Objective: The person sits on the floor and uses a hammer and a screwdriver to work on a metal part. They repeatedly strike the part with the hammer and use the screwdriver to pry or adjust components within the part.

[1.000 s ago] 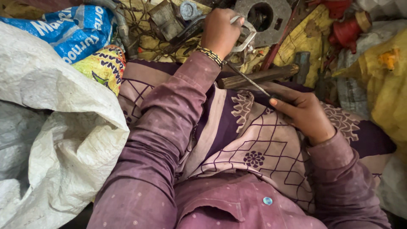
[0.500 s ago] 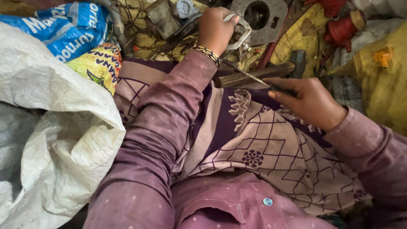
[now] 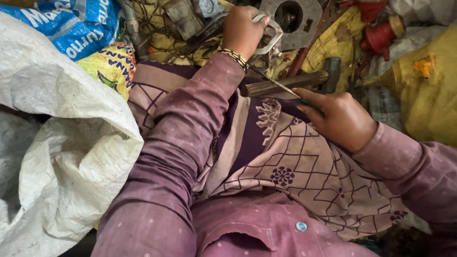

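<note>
My left hand [image 3: 243, 29] stays closed around a curved grey metal bracket [image 3: 269, 35] among the scrap. My right hand [image 3: 340, 119], having drifted closer, grips a thin metal blade [image 3: 273, 82] pointing at it.

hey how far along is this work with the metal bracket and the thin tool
Done: the left hand has a firm grip on the grey metal bracket, lifted over the scrap pile. In hand: the right hand holds a thin metal tool, its tip pointing up toward the bracket. Left: the bracket looks whole, with nothing visibly pried off, so the work seems early.
</note>
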